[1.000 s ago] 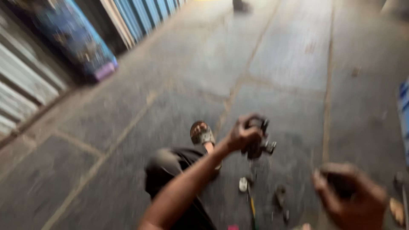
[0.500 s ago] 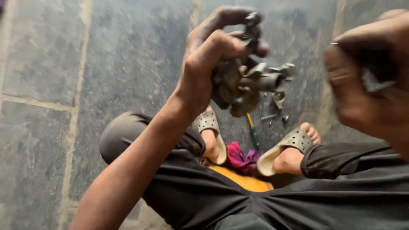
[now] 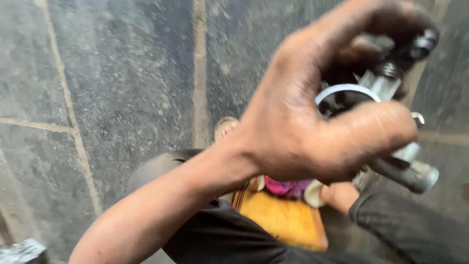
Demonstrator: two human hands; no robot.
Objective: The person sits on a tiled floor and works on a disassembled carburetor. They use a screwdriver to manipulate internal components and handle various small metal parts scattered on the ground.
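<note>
My left hand (image 3: 312, 122) fills the right half of the head view, close to the camera and blurred. Its fingers are wrapped around a grey metal machine part (image 3: 386, 93) with a round ring, a threaded stub and a short shaft sticking out low right. The hand is dark with grime. My right hand is out of view. Below the hand I see my dark trousers (image 3: 229, 239), a foot (image 3: 337, 193) in a pale sandal and the toe of the other sandal (image 3: 225, 126).
I sit on a low orange wooden board (image 3: 283, 220) with a pink cloth (image 3: 286, 187) on it. Grey stone floor slabs (image 3: 127, 83) with pale joints lie all around. A small grey metal block (image 3: 22, 250) shows at the bottom left corner.
My left hand has brought the metal part up much closer to the camera. My right hand, at the right edge before, has left the view. The view tilted down from the open floor.
</note>
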